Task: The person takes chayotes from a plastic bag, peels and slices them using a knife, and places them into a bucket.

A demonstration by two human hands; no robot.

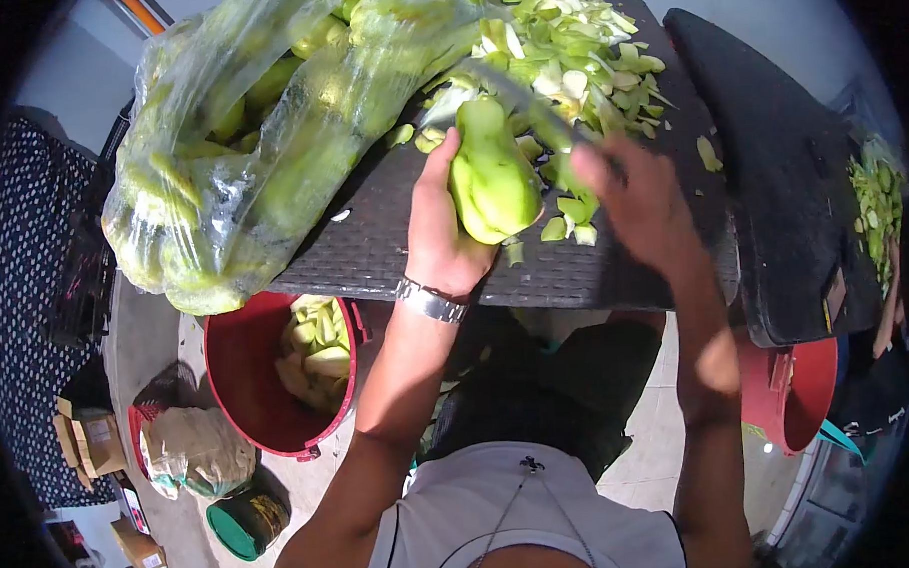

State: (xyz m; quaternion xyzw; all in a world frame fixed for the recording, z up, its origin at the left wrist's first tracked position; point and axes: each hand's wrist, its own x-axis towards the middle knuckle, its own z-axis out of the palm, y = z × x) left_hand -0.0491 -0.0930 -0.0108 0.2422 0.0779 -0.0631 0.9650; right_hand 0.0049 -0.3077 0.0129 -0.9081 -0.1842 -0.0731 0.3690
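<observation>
A pale green chayote (488, 173) rests in my left hand (442, 219), its thumb along one side and the fingers hidden beneath. My right hand (632, 198), smeared by motion, is closed on a knife (528, 103) whose blurred blade slants up and left past the chayote's top. Both hands are above the dark woven-pattern table (373, 237). Behind the chayote, a heap of green peelings (567, 55) covers part of the table, with loose scraps near the hands. To the left lies a large clear plastic bag (241, 181) full of chayotes.
Below the table's left edge stands a red bucket (248, 381) holding cut pale pieces (317, 349). Another red bucket (809, 392) is at right, under a second dark table (781, 172). A filled sack (195, 448) and a green container (245, 524) sit on the floor at left.
</observation>
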